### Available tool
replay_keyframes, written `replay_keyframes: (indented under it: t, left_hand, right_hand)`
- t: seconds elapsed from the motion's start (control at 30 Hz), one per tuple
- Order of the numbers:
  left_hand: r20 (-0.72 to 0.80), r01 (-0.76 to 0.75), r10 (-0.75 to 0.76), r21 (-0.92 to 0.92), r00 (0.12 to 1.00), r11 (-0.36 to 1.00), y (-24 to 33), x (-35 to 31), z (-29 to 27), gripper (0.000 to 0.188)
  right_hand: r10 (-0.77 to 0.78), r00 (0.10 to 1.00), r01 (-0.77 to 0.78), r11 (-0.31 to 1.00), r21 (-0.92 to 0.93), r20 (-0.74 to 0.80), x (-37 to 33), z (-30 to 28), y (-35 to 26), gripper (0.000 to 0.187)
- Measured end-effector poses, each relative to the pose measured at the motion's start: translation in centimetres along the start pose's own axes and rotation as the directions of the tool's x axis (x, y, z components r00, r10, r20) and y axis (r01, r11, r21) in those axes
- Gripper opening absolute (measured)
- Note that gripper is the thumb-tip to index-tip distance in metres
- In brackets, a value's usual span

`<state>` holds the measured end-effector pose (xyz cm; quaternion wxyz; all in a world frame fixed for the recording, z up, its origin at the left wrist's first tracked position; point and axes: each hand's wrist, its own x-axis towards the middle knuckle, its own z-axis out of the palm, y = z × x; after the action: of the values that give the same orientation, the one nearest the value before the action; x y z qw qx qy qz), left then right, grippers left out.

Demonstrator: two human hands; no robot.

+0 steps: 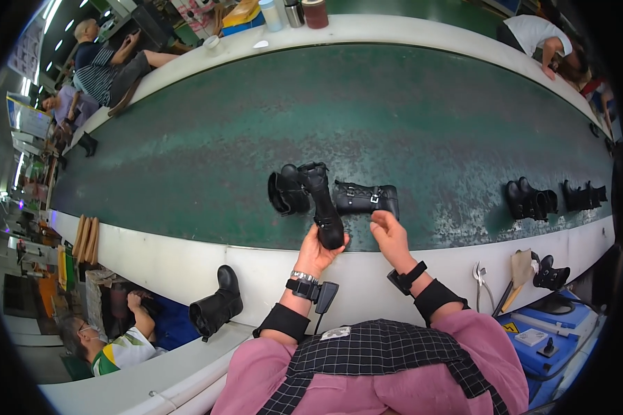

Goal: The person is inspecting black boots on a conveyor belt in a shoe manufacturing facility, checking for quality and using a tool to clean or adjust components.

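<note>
My left hand (317, 253) is closed around the toe end of a black boot (321, 197), whose shaft points away from me over the green belt. Close behind it, to the left, another black boot (284, 194) rests on the belt. A third black boot (367, 198), with straps and buckles, lies on its side to the right. Beside this one's lower end is my right hand (390, 237), fingers loosely bent and apart, with nothing visible in them. Whether its fingertips touch the boot, I cannot tell.
The green belt (208, 124) runs between white ledges. Several boots (531, 200) stand at the right. On the near ledge are a boot (218, 302), pliers (482, 280), a brush-like tool (518, 277) and wooden sticks (86, 238). People sit along both sides.
</note>
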<state>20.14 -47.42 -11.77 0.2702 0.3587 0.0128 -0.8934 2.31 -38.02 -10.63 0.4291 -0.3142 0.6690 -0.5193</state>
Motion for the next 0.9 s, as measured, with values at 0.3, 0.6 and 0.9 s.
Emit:
replay_keyframes:
  t: [0.3,0.6,0.9]
  left_hand:
    - [0.022,0.047,-0.047,-0.014,0.999,0.999,0.1,0.1,-0.5,0.045]
    - [0.117,0.115,-0.101,-0.117,0.988,0.987,1.7,1.2,-2.6,0.05]
    - [0.261,0.145,-0.11,-0.118,0.959,0.982,3.5,-0.1,-2.7,0.051]
  right_hand:
    - [-0.132,0.975,-0.014,0.767,-0.642,-0.179,2.9,-2.0,3.2,0.088]
    - [-0.144,0.974,0.013,0.807,-0.59,-0.175,4.6,-5.1,3.9,0.055]
    - [-0.201,0.899,-0.069,0.812,-0.58,-0.388,3.2,-14.4,5.9,0.055]
